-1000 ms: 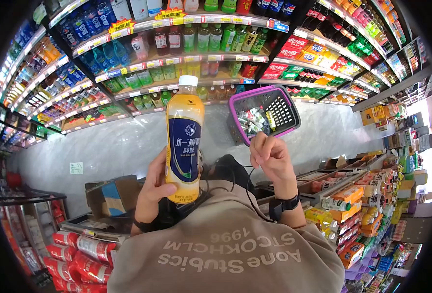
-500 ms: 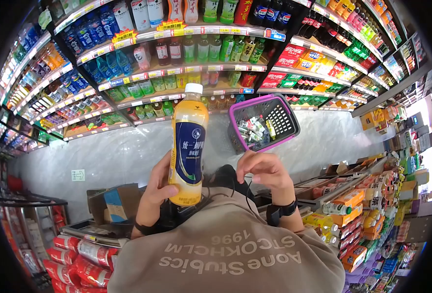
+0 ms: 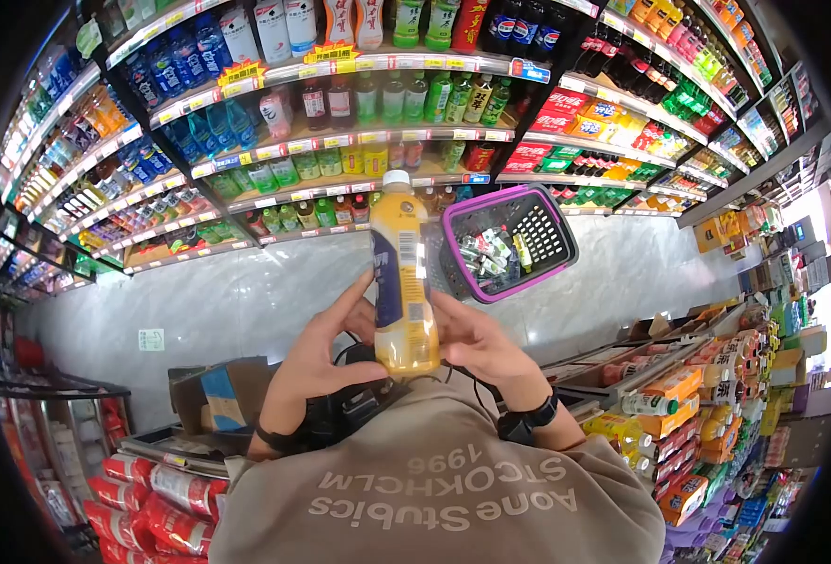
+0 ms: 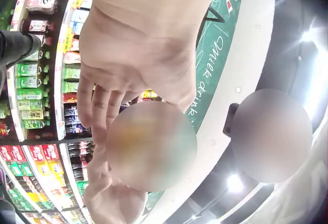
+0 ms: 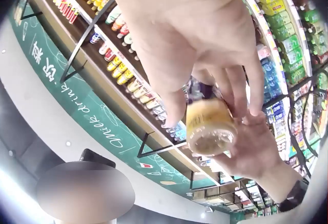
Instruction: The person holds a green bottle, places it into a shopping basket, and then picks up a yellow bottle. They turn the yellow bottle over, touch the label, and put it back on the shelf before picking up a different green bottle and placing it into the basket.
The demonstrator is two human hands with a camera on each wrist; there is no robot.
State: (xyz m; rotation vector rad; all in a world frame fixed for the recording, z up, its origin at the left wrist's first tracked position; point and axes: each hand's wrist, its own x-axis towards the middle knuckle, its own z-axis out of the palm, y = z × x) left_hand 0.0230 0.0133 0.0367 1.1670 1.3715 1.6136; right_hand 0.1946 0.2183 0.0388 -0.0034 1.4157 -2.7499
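1. While a cardboard box sits left of the bottle, the left hand grips the bottle's lower left side; its thumb lies near the base, other fingers partly hidden behind.
2. Bottle is between both palms; long axis runs from base, near the shirt, outward to the white cap. Neither hand is clearly nearer.
3. Right hand holds the bottle's lower right side, fingers bent around behind; exact thumb contact: cannot tell.
4. Basket is right of the bottle, well apart, small items inside.
5. Head view shows barcode side and cap; right wrist view shows the base. Left wrist view: blur hides the grip.
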